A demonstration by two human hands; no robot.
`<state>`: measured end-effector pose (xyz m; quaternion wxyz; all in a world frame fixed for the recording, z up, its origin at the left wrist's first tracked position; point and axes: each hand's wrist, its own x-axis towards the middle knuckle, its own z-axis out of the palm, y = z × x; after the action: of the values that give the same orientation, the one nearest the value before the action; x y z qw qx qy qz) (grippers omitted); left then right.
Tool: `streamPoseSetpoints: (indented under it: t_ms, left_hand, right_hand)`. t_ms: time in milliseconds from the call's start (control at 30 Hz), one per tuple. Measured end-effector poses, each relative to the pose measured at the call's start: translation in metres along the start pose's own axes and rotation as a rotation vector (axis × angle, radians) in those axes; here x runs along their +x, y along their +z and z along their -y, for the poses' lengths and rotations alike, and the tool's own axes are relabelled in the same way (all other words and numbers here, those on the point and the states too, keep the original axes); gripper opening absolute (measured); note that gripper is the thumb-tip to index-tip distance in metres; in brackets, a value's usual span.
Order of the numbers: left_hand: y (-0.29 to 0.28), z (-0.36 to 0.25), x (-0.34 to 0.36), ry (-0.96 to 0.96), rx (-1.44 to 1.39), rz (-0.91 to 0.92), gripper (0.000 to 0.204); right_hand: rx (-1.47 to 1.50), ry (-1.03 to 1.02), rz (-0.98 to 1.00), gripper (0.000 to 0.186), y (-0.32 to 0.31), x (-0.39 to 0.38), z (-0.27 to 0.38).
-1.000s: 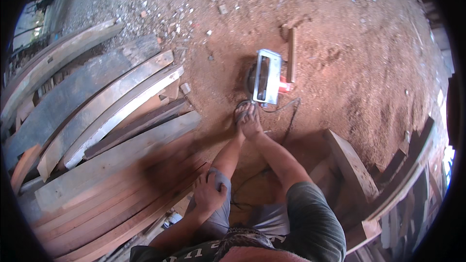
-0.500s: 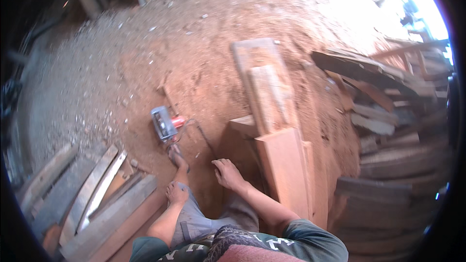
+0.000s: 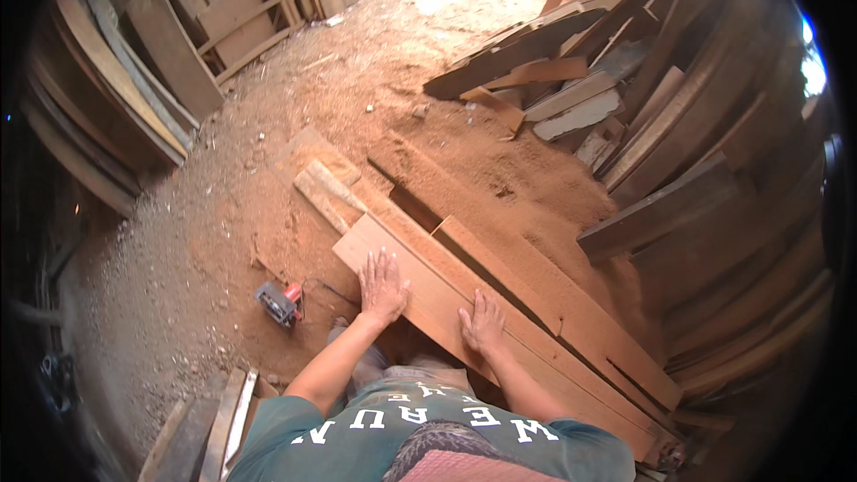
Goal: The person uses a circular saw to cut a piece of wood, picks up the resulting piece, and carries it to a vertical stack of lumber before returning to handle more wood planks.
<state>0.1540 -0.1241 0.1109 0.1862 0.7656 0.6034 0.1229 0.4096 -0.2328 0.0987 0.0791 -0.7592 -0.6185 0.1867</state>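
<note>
A long, smooth reddish wooden plank (image 3: 437,303) lies slantwise in front of me, on top of other timber. My left hand (image 3: 384,289) rests flat on it near its far end, fingers spread. Farther along, my right hand (image 3: 484,325) lies on the same plank, palm down with fingers stretched out. Neither hand grips anything. To the left on the ground sits a red and grey corded power tool (image 3: 278,303), its exact kind unclear. Beyond the plank's far end, a rough, dusty wood piece (image 3: 330,196) sticks out.
Right of the plank runs a sawdust-covered beam (image 3: 553,303), with a dark gap between. Offcuts (image 3: 571,107) are heaped at the far right. Boards (image 3: 174,40) lean at the far left. More timber (image 3: 201,428) lies near left. Sawdust covers the ground (image 3: 232,223).
My view has turned to the right. Both hands, earlier over my legs and off the wood, now lie on the plank. The power tool stays on the ground.
</note>
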Motion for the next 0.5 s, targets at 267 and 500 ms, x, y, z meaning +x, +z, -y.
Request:
streamPoseSetpoints:
  t_ms: [267,500]
  left_hand:
    - [0.007,-0.003,0.003,0.06,0.116,0.279,0.085]
    - [0.008,-0.001,0.002,0.075,0.145,0.307,0.086]
  right_hand:
    - [0.032,0.185,0.152,0.08,0.0,-0.004,0.005]
    - [0.071,0.29,0.302,0.079,-0.016,0.011,0.007]
